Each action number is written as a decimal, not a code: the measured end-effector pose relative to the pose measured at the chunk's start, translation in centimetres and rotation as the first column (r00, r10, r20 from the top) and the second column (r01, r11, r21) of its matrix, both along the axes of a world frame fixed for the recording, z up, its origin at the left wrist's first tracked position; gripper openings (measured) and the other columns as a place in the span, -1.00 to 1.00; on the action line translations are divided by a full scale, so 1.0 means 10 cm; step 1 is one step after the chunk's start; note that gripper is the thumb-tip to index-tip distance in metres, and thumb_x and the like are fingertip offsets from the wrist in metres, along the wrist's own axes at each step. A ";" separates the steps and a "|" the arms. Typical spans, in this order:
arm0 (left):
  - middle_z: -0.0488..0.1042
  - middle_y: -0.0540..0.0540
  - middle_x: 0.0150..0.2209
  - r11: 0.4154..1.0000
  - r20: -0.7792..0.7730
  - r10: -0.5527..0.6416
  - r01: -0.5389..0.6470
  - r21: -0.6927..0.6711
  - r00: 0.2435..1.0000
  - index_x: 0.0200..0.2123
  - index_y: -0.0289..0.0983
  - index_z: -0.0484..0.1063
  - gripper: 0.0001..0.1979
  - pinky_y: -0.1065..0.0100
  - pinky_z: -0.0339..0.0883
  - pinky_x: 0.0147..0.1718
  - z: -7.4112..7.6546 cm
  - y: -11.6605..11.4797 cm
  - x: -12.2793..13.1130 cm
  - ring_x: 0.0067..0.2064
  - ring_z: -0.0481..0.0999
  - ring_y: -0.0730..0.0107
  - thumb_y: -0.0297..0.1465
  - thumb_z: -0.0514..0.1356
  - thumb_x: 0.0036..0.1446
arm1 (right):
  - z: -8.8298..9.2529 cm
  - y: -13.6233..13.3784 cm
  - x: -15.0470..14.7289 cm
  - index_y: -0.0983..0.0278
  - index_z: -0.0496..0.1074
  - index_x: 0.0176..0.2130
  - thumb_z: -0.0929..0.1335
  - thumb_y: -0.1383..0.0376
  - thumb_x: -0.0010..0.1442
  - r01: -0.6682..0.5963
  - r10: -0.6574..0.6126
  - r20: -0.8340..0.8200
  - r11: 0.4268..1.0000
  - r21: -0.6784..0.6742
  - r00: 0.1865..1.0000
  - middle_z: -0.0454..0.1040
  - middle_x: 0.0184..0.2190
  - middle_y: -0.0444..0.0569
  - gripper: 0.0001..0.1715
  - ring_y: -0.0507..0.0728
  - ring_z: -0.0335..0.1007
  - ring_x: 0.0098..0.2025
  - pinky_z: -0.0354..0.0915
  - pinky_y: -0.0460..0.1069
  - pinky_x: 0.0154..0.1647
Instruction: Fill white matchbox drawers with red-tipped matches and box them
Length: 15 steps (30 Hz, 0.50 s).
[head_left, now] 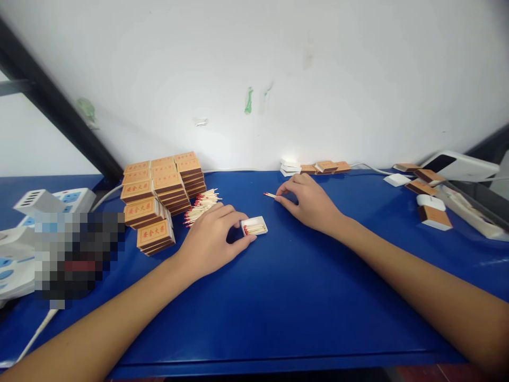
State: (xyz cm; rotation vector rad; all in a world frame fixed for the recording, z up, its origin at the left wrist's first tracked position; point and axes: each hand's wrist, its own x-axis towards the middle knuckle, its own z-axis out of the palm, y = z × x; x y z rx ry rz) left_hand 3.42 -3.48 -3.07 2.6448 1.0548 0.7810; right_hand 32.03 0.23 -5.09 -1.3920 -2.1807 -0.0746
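Observation:
My left hand [212, 239] grips the left end of a small white matchbox tray [259, 220] between thumb and fingers. Inside the tray lie several matches [254, 229], their red heads toward my left hand. To the right, my right hand [308, 201] pinches a match [270, 195] between thumb and forefinger, its red head pointing left. That match is above and apart from the tray. Beyond my left hand is a pile of loose matches [202, 204], partly hidden by the hand.
Stacked orange matchboxes [167, 183] stand at the left. White trays [290, 168] and matchbox sleeves [326, 167] lie by the wall. A power strip [79, 201] is far left; a white device [461, 165] and an earbud case [431, 202] are at the right, on the blue table [278, 318].

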 end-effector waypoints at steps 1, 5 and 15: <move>0.52 -0.05 -0.28 1.000 0.000 0.001 -0.001 -0.001 1.000 -0.10 -0.24 0.59 -0.80 0.13 0.38 -0.14 0.00 0.00 0.00 -0.20 0.50 0.20 -0.27 0.36 0.28 | -0.01 0.01 0.00 0.24 0.55 -0.19 0.39 0.28 0.36 -0.005 0.005 0.004 1.000 0.001 1.000 0.49 -0.20 0.09 -0.89 0.30 0.38 -0.07 0.37 0.21 -0.01; 0.52 -0.05 -0.28 1.000 -0.005 0.002 -0.002 -0.002 1.000 -0.09 -0.24 0.59 -0.79 0.13 0.38 -0.14 -0.01 0.00 -0.01 -0.20 0.50 0.19 -0.26 0.36 0.28 | -0.01 0.05 0.00 0.23 0.53 -0.22 0.37 0.28 0.36 -0.031 0.031 0.014 0.999 -0.013 0.999 0.49 -0.21 0.11 -0.88 0.32 0.38 -0.06 0.36 0.22 0.02; 0.53 -0.06 -0.28 1.000 -0.011 0.004 -0.004 -0.006 1.000 -0.10 -0.22 0.59 -0.80 0.13 0.37 -0.14 0.01 0.01 0.00 -0.20 0.49 0.19 -0.26 0.35 0.29 | -0.02 0.03 0.01 0.25 0.51 -0.17 0.34 0.25 0.41 -0.119 0.119 -0.009 0.992 -0.038 0.993 0.47 -0.18 0.10 -0.85 0.29 0.36 -0.07 0.36 0.21 0.00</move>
